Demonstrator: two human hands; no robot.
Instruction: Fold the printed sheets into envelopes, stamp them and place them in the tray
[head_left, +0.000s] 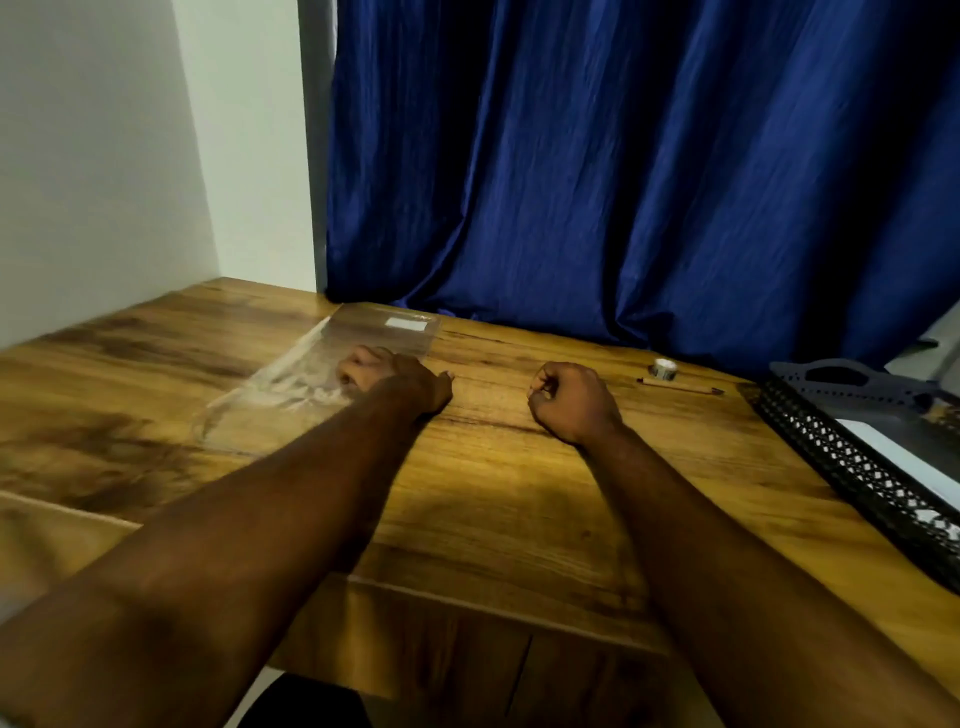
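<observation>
Gripping the clear plastic sleeve (306, 382) with curled left hand (395, 382), right hand (571, 400) clenched empty on table (493, 519), white sheet (909, 470) lying in black tray (831, 457) far right, slick sleeve may slip or crumple if dragged one-handed.

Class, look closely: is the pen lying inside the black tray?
No, the pen lies on the wooden table, left of the tray, beside a small tape roll.
</observation>
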